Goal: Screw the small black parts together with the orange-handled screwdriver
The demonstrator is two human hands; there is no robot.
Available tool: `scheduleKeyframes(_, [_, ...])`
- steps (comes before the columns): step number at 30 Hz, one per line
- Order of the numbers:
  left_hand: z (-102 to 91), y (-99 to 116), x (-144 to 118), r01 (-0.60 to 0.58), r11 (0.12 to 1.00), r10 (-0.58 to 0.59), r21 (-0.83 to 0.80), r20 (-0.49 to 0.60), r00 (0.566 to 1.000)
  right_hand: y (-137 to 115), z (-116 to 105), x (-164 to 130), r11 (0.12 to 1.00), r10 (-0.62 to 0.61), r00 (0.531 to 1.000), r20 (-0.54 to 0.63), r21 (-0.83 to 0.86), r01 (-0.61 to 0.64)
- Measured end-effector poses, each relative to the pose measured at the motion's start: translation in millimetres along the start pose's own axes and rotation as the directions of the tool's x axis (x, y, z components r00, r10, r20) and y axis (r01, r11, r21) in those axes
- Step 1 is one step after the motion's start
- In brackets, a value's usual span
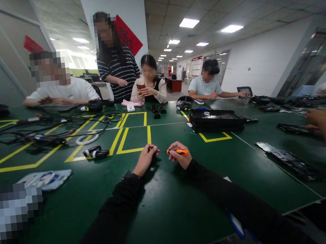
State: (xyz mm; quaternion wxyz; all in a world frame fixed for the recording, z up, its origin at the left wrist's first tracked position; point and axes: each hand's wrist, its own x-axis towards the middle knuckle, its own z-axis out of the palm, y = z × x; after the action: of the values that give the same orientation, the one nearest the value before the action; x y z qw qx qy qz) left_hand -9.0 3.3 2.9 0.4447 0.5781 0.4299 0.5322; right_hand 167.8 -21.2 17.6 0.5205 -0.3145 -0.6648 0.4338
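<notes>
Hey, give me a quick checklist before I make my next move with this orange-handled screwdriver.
1. Screwdriver gripped in right hand: ok.
2. Small dark piece held in left hand: ok.
3. Screwdriver pointing toward left hand's fingers: not ok if it slips.
4. Tip seated in the piece: cannot tell, too small.
5. Co-worker's hand apart from yours: ok, far right.

On the table: cables left, trays right, boxes between; nearer, screwdriver in right hand.
</notes>
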Motion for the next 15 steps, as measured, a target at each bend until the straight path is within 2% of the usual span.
scheduleKeyframes(6, [-0.9, -1.5, 0.7, -0.024, 0.999, 0.024, 0.028, -0.004, 1.0, 1.3, -2.1, 0.5, 0.991, -0.089, 0.996, 0.006, -0.1, 0.089])
scheduleKeyframes(11, [-1.5, -3.8, 1.9, -0.03, 0.999, 0.03, 0.036, -0.001, 1.0, -2.6, -1.4, 1.3, 0.997, -0.043, 0.999, -0.031, -0.07, 0.041])
scheduleKeyframes(15, [-0.9, -4.1, 2.3, -0.029, 0.999, 0.029, 0.026, 0.004, 1.0, -1.4, -1.0, 1.0, 0.999, -0.007, 1.0, -0.007, -0.031, 0.007])
